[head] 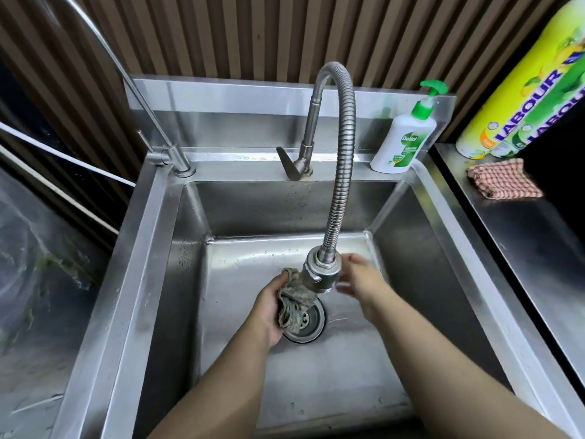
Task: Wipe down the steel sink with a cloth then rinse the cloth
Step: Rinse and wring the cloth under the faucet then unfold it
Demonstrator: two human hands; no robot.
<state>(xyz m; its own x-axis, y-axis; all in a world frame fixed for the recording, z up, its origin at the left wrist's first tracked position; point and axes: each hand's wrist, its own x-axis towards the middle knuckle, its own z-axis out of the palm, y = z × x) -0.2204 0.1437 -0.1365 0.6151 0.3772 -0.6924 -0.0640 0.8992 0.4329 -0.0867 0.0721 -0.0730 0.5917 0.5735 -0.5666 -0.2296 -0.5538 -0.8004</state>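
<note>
Head view: looked straight down into steel sink [152, 248]. Gripped bunched grey-green cloth [292, 304] in left hand [269, 307], fingers curled round it, above the drain [308, 323] in the basin floor and just left of the spray head [319, 274]. Held right hand [361, 280] unclenched just right of that spray head, fingers relaxed and slightly blurred, clasping nothing. Held both hands apart, spray head between them. Saw ribbed flexible hose [343, 153] arching up from the back ledge, beside a lever handle [289, 163]. Noted slim second tap [171, 153] at the back left corner and white pump bottle [402, 137] with green top upright at the back right corner. Found red-checked cloth [503, 179] folded on the steel desk [538, 248] to the right, near a yellow "LABOUR" container [522, 90]. Could not tell whether water ran.
</note>
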